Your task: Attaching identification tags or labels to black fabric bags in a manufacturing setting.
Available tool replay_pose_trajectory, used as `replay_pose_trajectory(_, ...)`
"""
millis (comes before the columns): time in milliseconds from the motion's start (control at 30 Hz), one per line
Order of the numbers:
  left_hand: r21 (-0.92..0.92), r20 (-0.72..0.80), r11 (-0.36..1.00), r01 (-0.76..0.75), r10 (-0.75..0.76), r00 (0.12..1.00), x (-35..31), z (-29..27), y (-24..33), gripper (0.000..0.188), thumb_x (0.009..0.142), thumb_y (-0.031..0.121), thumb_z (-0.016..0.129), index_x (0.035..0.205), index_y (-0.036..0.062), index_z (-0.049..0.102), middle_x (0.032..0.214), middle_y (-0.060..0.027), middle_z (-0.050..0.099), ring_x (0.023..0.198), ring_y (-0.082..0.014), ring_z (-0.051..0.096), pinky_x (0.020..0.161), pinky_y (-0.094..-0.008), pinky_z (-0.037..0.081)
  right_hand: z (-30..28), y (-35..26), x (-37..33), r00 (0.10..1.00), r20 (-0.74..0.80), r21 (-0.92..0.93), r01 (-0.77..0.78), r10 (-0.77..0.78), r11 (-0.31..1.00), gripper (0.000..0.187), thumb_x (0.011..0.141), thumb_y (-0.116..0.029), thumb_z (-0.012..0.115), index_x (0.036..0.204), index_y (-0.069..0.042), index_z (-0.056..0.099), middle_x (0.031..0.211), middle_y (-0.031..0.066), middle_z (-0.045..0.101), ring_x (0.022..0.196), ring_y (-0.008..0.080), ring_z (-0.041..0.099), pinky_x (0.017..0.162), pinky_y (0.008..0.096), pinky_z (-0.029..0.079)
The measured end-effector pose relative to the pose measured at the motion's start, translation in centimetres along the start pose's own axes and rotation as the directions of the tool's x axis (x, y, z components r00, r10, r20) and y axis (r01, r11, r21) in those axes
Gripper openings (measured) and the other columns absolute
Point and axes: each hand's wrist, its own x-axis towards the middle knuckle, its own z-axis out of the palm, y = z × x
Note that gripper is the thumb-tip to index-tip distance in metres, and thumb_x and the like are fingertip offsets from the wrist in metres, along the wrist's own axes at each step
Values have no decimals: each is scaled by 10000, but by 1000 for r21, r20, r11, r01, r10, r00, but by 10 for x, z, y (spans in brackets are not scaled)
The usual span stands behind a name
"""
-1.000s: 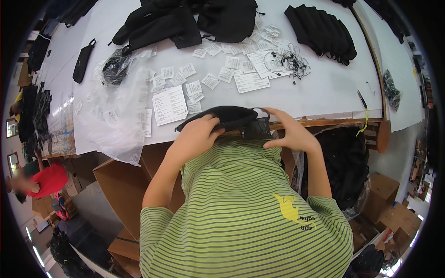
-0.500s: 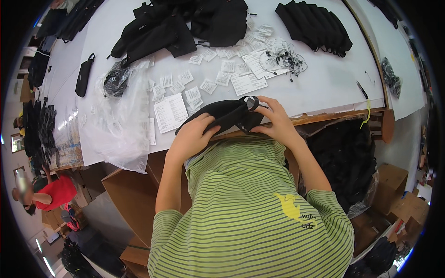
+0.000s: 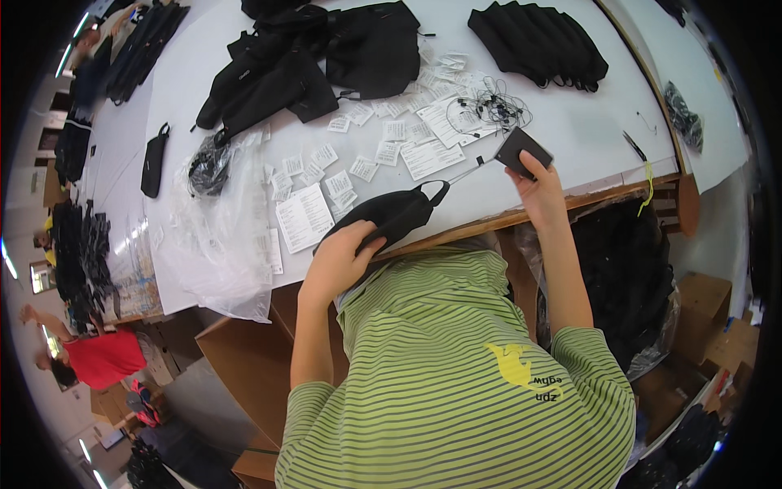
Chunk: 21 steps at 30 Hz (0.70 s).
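A small black zip pouch (image 3: 401, 210) lies at the table's front edge, its loop strap pointing right. My left hand (image 3: 346, 248) is closed on the pouch's near end, fingers on top. Up and to the right, my right hand (image 3: 533, 189) pinches a flat black hang tag (image 3: 515, 149) between thumb and fingers. A thin string with a small black seal runs from the tag to the pouch's loop. Beyond the hands are a tangle of black tag strings (image 3: 503, 112), printed white sheets (image 3: 432, 157) and several small white packets (image 3: 362, 169).
At the back lie black bags (image 3: 371, 53) and a row of stacked black pouches (image 3: 538, 45). A clear plastic bag (image 3: 216, 261) covers the table's left front. A pen-like tool (image 3: 634, 147) with a yellow cord is at right. A person in red (image 3: 106, 359) is far left.
My right hand has moved right and up, away from the pouch, and now holds the hang tag out on its string. My left hand has stayed on the pouch.
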Motion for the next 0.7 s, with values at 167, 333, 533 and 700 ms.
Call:
replay_pose_trajectory(167, 118, 22, 992, -47, 45, 999, 1, 8, 13, 186, 821, 134, 619, 938, -3, 572, 862, -166, 567, 836, -374, 555, 701, -412, 443, 25, 32, 17, 940, 28, 615, -284, 339, 736, 184, 831, -234, 704, 919, -101, 613, 872, 34, 608, 766, 177, 552, 623, 264, 448)
replay_pose_trajectory(333, 181, 75, 982, -45, 32, 997, -2, 12, 20, 198, 812, 143, 626, 950, 4, 591, 874, -151, 585, 842, -355, 568, 710, -416, 452, 48, 46, 28, 941, 94, 617, -311, 324, 723, 249, 848, -316, 685, 817, -96, 573, 736, 24, 565, 619, 132, 509, 512, 239, 392)
replay_pose_trajectory(533, 188, 85, 982, 10, -26, 996, -8, 12, 21, 224, 815, 158, 631, 979, 9, 598, 892, -149, 599, 858, -353, 571, 726, -406, 455, 73, 44, 20, 978, -139, 38, 163, -156, 986, 253, 895, -297, 638, 758, -85, 625, 594, -52, 527, 448, 38, 382, 419, 191, 269)
replay_pose_trajectory(700, 118, -20, 993, 31, -29, 999, -9, 13, 21, 213, 801, 136, 653, 947, 4, 571, 895, -142, 609, 859, -349, 577, 718, -399, 454, 82, 29, 11, 953, -110, -117, 270, -283, 956, 207, 868, -230, 684, 858, -23, 689, 626, -91, 547, 502, -22, 353, 453, 191, 264)
